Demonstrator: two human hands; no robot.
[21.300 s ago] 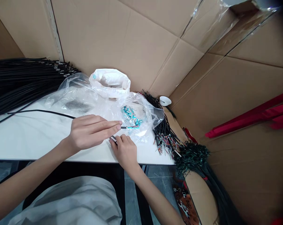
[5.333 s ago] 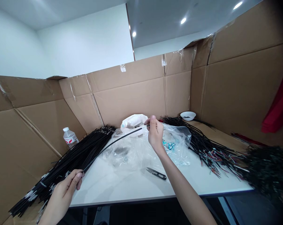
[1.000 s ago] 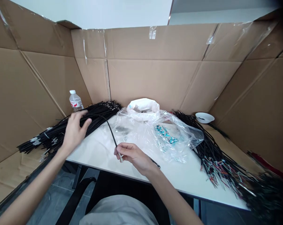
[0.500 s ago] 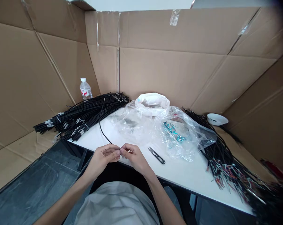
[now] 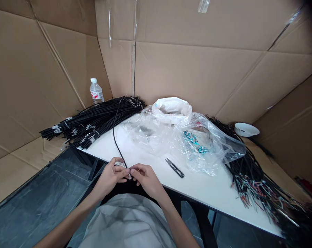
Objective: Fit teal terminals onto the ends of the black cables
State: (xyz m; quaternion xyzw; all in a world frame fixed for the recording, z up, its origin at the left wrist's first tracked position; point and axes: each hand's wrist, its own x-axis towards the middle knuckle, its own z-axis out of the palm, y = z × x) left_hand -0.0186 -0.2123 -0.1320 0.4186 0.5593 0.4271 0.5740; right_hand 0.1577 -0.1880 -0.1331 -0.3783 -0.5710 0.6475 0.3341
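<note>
A single black cable (image 5: 114, 137) runs from the bundle at the back left down to my two hands at the table's front edge. My left hand (image 5: 113, 175) pinches it near its end, thumb against the fingers. Close beside, my right hand (image 5: 144, 177) is closed at the same end, its fingertips meeting those of the left. Pale wire ends stick out just below the fingertips; their detail is too small to make out. To the right of my hands, a pair of thread snips (image 5: 174, 167) with black handles lies on the white table (image 5: 156, 162).
Bundled black cables (image 5: 93, 119) lie at the left, a water bottle (image 5: 96, 91) behind them. Clear plastic bags (image 5: 158, 137), one holding small teal pieces (image 5: 194, 142), cover the middle. More cables (image 5: 251, 168) with bared coloured wires and a white bowl (image 5: 247, 130) are at the right. Cardboard walls surround everything.
My hands have turned the cable end downward, so pale wire ends now show below the fingertips. My left index finger has lifted off. The view has tilted slightly down.
</note>
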